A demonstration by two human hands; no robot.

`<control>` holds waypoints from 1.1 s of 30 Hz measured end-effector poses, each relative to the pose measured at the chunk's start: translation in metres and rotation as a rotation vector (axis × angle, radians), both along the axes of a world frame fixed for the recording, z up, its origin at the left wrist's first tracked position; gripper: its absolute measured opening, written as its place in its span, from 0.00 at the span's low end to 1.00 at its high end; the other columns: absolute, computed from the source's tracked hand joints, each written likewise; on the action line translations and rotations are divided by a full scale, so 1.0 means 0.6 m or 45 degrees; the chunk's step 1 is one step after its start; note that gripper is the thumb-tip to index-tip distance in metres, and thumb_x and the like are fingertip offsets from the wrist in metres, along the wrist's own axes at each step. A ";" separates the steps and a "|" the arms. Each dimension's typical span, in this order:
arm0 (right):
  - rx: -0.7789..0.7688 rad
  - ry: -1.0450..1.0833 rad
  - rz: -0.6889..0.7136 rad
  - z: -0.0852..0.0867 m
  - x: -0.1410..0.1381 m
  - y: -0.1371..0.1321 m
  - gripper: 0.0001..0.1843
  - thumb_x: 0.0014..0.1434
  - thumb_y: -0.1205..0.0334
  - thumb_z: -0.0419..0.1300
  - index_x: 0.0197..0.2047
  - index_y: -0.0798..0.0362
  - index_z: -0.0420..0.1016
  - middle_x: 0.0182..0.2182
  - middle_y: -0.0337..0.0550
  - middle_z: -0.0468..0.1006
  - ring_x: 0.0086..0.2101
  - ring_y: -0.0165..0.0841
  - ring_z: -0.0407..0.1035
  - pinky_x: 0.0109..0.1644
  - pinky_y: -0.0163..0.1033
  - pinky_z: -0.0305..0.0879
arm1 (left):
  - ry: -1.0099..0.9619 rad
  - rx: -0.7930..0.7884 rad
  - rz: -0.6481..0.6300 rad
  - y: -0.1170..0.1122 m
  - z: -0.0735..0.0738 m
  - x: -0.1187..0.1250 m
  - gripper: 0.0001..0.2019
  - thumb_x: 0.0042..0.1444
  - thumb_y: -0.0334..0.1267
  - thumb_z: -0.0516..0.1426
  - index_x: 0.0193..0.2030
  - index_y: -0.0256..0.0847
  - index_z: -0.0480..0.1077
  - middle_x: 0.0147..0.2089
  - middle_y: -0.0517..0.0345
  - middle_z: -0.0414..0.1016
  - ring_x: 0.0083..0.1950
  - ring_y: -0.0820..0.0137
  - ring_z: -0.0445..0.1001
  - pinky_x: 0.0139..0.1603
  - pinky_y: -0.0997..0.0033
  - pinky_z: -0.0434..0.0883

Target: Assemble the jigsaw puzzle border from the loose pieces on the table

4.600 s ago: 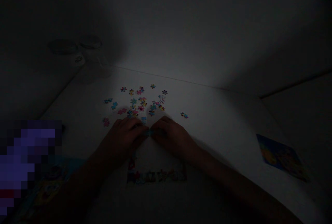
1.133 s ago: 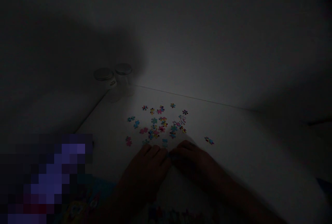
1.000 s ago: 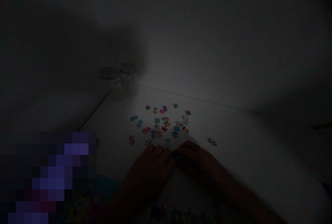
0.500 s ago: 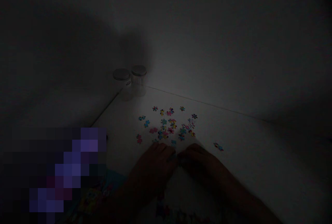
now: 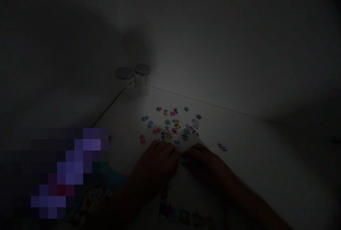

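The scene is very dark. On a white table (image 5: 253, 144) my left hand (image 5: 158, 162) and my right hand (image 5: 204, 160) meet fingertip to fingertip, fingers curled down and pinched on a small bluish puzzle piece (image 5: 182, 159) between them. Just beyond the fingers lies a scatter of loose puzzle pieces (image 5: 173, 125) in pink, blue and yellow. A single stray piece (image 5: 222, 147) lies to the right. A joined strip of puzzle (image 5: 183, 214) shows dimly near the bottom edge between my forearms.
Two lidded clear jars (image 5: 133, 77) stand in the table's far left corner against the wall. A colourful printed sheet or box (image 5: 98, 194) lies at the lower left, beside a blurred-out patch. The wall runs along the table's far edge.
The view has shifted, so the jars and pieces sit further right and higher than 4.6 s ago. Both hands stay pressed together over the same spot; their grip looks unchanged.
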State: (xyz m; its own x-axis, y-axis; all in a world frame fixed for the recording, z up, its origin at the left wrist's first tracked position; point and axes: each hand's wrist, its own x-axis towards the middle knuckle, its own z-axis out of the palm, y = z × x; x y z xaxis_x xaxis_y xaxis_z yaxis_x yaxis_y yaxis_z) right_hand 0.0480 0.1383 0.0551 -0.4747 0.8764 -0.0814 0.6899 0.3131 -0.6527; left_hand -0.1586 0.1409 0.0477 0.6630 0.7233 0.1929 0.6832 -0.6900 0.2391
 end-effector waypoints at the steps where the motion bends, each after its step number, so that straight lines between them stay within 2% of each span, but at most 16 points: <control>1: -0.012 0.001 -0.005 0.001 0.000 0.000 0.14 0.61 0.70 0.54 0.47 0.48 0.75 0.42 0.46 0.75 0.43 0.36 0.71 0.47 0.43 0.71 | -0.001 0.001 0.011 0.001 0.001 0.000 0.08 0.61 0.33 0.55 0.47 0.40 0.68 0.43 0.56 0.71 0.43 0.65 0.68 0.42 0.63 0.65; 5: -0.031 0.018 -0.008 0.007 -0.002 -0.001 0.13 0.61 0.70 0.55 0.47 0.49 0.75 0.42 0.46 0.75 0.44 0.35 0.71 0.48 0.42 0.70 | 0.030 0.058 0.003 0.003 -0.001 -0.001 0.07 0.59 0.30 0.57 0.45 0.39 0.69 0.41 0.56 0.72 0.40 0.64 0.68 0.40 0.63 0.64; 10: -0.036 0.017 -0.001 0.010 0.002 -0.001 0.14 0.59 0.72 0.58 0.48 0.50 0.74 0.46 0.46 0.74 0.47 0.35 0.70 0.50 0.43 0.68 | -0.016 0.103 -0.087 0.009 -0.005 -0.009 0.07 0.60 0.29 0.55 0.44 0.38 0.70 0.40 0.54 0.72 0.40 0.64 0.69 0.40 0.63 0.65; 15: -0.010 0.037 0.018 0.007 0.005 -0.001 0.15 0.58 0.72 0.58 0.47 0.50 0.74 0.45 0.45 0.74 0.46 0.35 0.70 0.49 0.42 0.68 | -0.085 0.099 -0.133 0.016 -0.001 -0.017 0.09 0.63 0.32 0.52 0.47 0.41 0.70 0.41 0.55 0.72 0.40 0.67 0.69 0.39 0.66 0.63; 22: 0.000 0.034 0.005 0.008 0.004 -0.003 0.15 0.58 0.74 0.58 0.46 0.51 0.74 0.44 0.45 0.74 0.45 0.35 0.70 0.48 0.42 0.68 | 0.007 0.196 -0.173 0.020 0.001 -0.018 0.09 0.61 0.27 0.52 0.44 0.39 0.70 0.39 0.55 0.72 0.39 0.66 0.69 0.38 0.65 0.64; 27: -0.003 0.063 0.028 0.008 0.005 -0.002 0.14 0.58 0.73 0.58 0.47 0.51 0.74 0.45 0.45 0.74 0.45 0.35 0.70 0.48 0.42 0.68 | -0.031 0.184 -0.203 0.021 0.006 -0.018 0.10 0.64 0.31 0.49 0.46 0.39 0.70 0.43 0.54 0.73 0.41 0.66 0.69 0.39 0.65 0.65; 33: -0.005 0.070 0.030 0.007 0.004 -0.001 0.15 0.58 0.74 0.58 0.48 0.51 0.74 0.46 0.46 0.74 0.46 0.35 0.70 0.49 0.42 0.68 | 0.029 0.222 -0.254 0.027 0.009 -0.016 0.07 0.62 0.29 0.52 0.42 0.39 0.71 0.38 0.57 0.73 0.38 0.66 0.70 0.38 0.65 0.63</control>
State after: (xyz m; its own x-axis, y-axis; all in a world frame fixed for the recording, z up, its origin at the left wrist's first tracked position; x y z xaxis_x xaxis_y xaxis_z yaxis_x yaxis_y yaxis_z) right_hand 0.0503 0.1374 0.0591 -0.4988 0.8648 -0.0577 0.6455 0.3262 -0.6906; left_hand -0.1681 0.1570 0.0533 0.7948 0.5348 0.2868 0.5332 -0.8411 0.0906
